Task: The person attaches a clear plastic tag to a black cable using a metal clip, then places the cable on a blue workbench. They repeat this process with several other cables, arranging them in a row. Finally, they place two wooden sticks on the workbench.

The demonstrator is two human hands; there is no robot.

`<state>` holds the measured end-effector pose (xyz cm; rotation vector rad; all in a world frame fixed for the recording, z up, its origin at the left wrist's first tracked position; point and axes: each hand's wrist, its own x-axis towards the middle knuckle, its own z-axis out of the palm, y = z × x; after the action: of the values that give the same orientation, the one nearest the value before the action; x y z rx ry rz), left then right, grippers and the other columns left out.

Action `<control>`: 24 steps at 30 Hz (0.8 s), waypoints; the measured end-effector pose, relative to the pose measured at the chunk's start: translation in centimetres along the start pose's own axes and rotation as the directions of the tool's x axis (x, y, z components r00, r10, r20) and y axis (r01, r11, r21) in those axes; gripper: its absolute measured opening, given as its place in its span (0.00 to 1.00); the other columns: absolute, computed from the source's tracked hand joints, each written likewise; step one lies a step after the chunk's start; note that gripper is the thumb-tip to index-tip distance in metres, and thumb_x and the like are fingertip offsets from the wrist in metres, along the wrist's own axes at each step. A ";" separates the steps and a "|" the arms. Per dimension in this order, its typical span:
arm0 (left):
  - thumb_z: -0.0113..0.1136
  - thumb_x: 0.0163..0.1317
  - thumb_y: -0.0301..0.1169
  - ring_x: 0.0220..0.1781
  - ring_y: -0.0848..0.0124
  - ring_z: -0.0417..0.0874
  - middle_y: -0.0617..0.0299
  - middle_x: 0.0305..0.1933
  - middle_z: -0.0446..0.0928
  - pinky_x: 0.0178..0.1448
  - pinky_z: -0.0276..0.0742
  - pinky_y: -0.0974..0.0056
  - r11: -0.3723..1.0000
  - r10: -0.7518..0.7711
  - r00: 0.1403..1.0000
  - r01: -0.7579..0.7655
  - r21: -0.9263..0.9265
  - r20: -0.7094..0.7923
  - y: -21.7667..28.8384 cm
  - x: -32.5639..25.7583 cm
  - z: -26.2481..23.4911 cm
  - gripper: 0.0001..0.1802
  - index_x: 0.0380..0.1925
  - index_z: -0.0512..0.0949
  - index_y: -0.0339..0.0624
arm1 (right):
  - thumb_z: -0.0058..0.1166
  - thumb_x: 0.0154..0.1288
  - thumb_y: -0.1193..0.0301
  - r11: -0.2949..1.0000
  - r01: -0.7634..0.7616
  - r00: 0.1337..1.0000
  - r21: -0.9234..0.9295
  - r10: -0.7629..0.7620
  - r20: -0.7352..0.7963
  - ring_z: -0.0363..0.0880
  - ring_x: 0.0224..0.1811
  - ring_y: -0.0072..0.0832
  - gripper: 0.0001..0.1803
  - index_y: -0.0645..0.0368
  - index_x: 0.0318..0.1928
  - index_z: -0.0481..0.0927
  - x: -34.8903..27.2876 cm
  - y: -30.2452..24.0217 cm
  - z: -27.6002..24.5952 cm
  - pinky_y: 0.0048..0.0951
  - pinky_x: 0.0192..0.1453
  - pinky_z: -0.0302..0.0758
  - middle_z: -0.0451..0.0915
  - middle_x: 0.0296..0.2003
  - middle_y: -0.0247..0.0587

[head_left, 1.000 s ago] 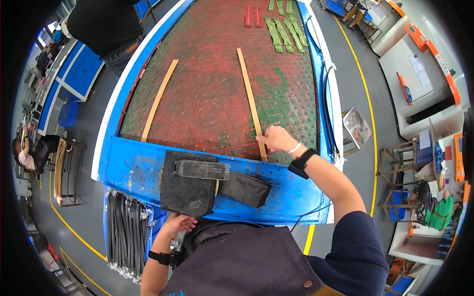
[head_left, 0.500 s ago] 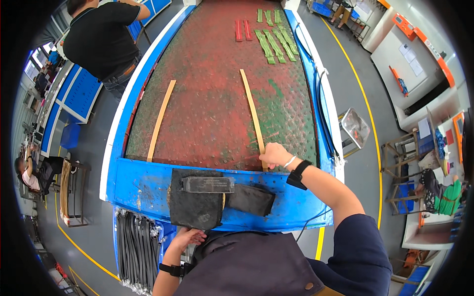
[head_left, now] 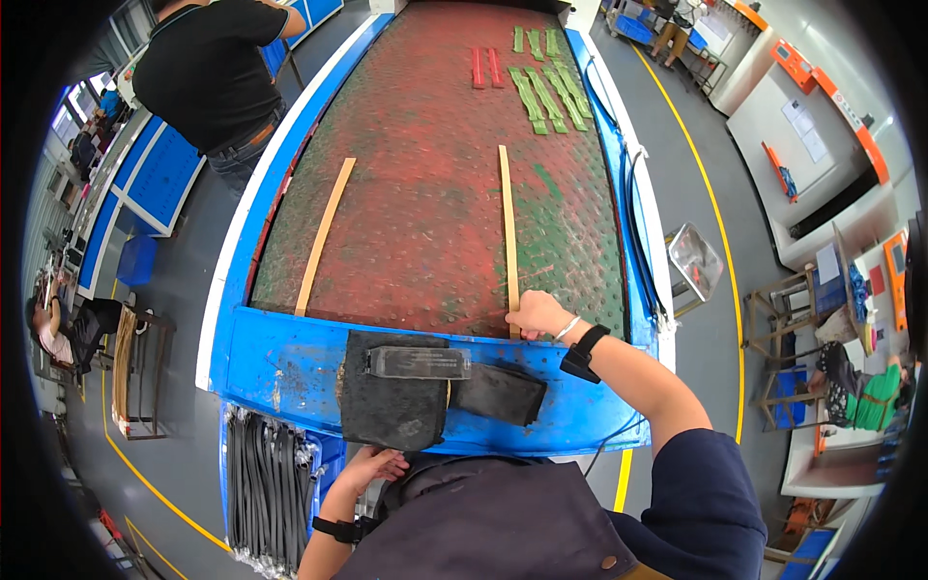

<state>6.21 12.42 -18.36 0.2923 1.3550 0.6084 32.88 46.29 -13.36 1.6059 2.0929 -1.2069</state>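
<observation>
My right hand (head_left: 537,314) is closed on the near end of a thin wooden strip (head_left: 508,227) at the front of the red and green studded surface (head_left: 425,193). A second wooden strip (head_left: 327,232) lies farther left, untouched, its far end leaning right. My left hand (head_left: 375,467) hangs below the blue front ledge (head_left: 280,362), fingers loosely stretched and holding nothing. On the ledge between the hands lie a black pad (head_left: 391,411), a clear flat block (head_left: 420,363) across its top, and a smaller dark block (head_left: 501,392) to the right.
Green strips (head_left: 536,97) and two red strips (head_left: 486,69) lie at the surface's far right. Black straps (head_left: 266,483) hang by a blue bin below the ledge. A cable (head_left: 633,222) runs along the right edge. A co-worker (head_left: 208,82) stands at the far left.
The far end of the right strip has swung rightward, with my right hand still at its near end. The whole view has shifted slightly. My left hand stays by the ledge.
</observation>
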 end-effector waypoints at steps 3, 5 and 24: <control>0.58 0.61 0.42 0.33 0.68 0.83 0.53 0.36 0.81 0.38 0.79 0.65 1.000 0.012 1.000 -0.012 -0.003 0.004 -0.1 -0.1 -0.2 0.19 0.40 0.76 0.35 | 0.50 0.58 0.64 0.999 -0.048 0.999 0.016 0.048 -0.005 0.82 0.19 0.27 0.17 0.64 0.20 0.80 0.3 -0.5 -0.1 0.27 0.28 0.80 0.81 0.17 0.40; 0.57 0.61 0.41 0.34 0.67 0.83 0.52 0.36 0.81 0.38 0.79 0.65 1.000 0.016 1.000 -0.016 0.011 -0.011 0.2 -0.4 -0.2 0.19 0.40 0.76 0.34 | 0.50 0.58 0.63 0.998 -0.063 0.998 -0.012 0.063 0.002 0.82 0.19 0.27 0.17 0.64 0.21 0.81 0.4 -0.9 0.0 0.27 0.29 0.80 0.81 0.18 0.40; 0.48 0.65 0.37 0.31 0.64 0.83 0.51 0.33 0.81 0.35 0.78 0.64 0.987 0.091 0.946 -0.128 -0.101 -0.312 -1.4 -3.2 -3.9 0.16 0.36 0.74 0.31 | 0.50 0.55 0.62 0.985 -0.093 0.962 -0.145 0.051 -0.268 0.83 0.23 0.30 0.15 0.60 0.21 0.82 6.1 -2.1 -4.2 0.29 0.35 0.79 0.80 0.15 0.40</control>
<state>2.51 8.93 -17.25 0.1804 1.6001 0.8526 29.93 53.42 -13.53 1.8349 2.1978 -0.8203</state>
